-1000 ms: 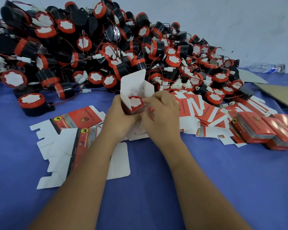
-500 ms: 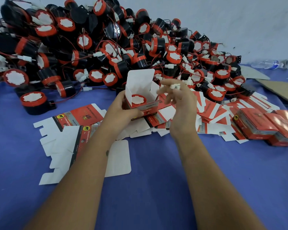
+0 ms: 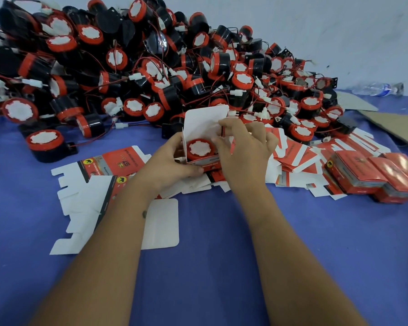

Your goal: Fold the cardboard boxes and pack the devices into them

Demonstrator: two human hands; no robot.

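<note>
Inside the left hand's [image 3: 167, 161] grip, curled round its lower walls, the box [image 3: 204, 147] stands open-topped with a device [image 3: 201, 148] seated, freeing the right hand [image 3: 243, 149] to pinch a side flap, apparently for closing.

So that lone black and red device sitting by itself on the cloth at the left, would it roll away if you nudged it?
Probably not. The lone device sits with its flat red-rimmed face up and a black bracket at its base, so it should slide rather than roll. Its thin red wire trails towards the pile and might snag. It looks solid plastic, likely fairly dense for its size.
</note>
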